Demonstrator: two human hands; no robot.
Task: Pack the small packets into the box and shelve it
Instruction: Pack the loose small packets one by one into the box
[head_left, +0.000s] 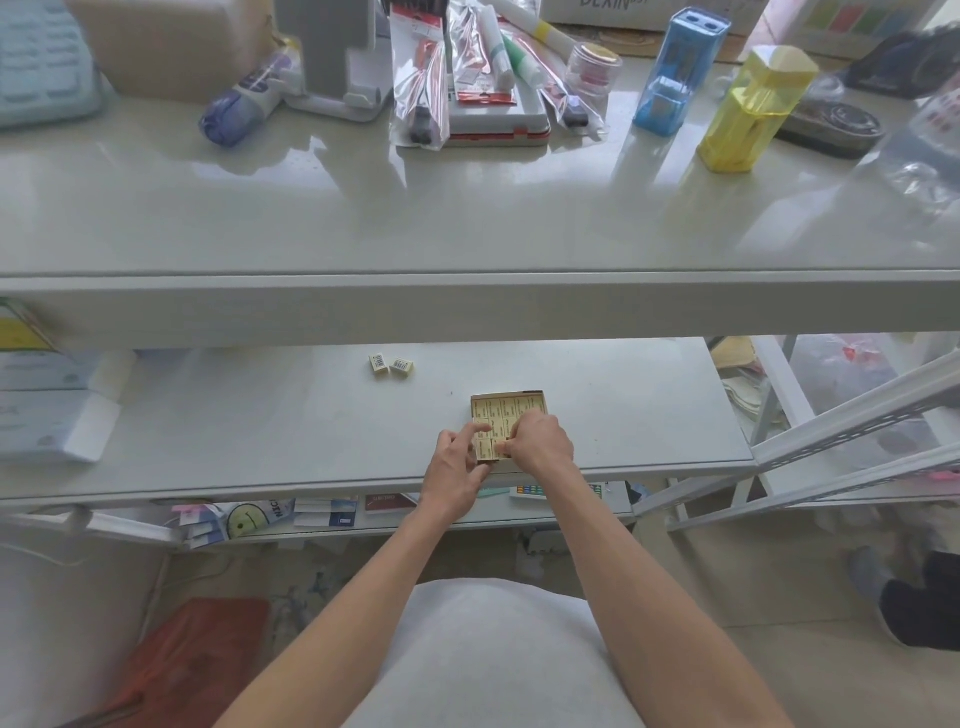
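Observation:
A small open cardboard box (541, 397) lies on the lower white shelf (623, 415), filled with several pale yellow packets (506, 410) in rows. My left hand (457, 467) rests at the box's near left corner, its index finger pressing on a packet. My right hand (540, 441) covers the box's near right part, fingers curled down onto the packets; whether it grips one is hidden. Two loose packets (391, 364) lie apart on the shelf, up and to the left of the box.
An upper white shelf (467, 218) overhangs, carrying a blue case (675, 73), a yellow case (748, 114), bagged pens (421, 83) and a white stand (332, 57). Boxes (52, 405) sit at the lower shelf's left end. A slanted metal rack (831, 441) stands on the right.

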